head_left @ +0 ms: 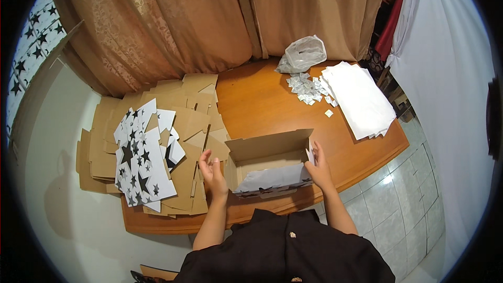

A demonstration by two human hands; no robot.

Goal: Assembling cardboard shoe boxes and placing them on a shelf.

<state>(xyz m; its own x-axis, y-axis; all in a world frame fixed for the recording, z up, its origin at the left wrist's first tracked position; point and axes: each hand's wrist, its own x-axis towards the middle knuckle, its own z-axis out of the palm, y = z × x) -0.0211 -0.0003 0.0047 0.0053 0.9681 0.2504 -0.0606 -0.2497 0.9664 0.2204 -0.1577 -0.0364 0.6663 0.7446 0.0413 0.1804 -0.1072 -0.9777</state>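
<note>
Head view. An open cardboard box (264,160) sits at the near edge of the wooden table (262,99), flaps up, with white star-printed paper (272,181) lying inside and over its near wall.

Right hand (318,167): at the box's right wall, fingers curled around a small white piece at the upper right corner of the box; hand touches the box side.

Left hand (212,170): just beside the box's left wall, fingers loosely spread and part-curled, holding nothing; contact with the box cannot be told.

Left end of table: a spread heap of flat cardboard blanks (188,126), some printed white with black stars (139,162), overhanging the left edge.

Far right corner: a stack of white sheets (359,99). Beside it, toward the far edge, a scatter of small white sachets (309,88) and a crumpled clear plastic bag (303,53).
</note>
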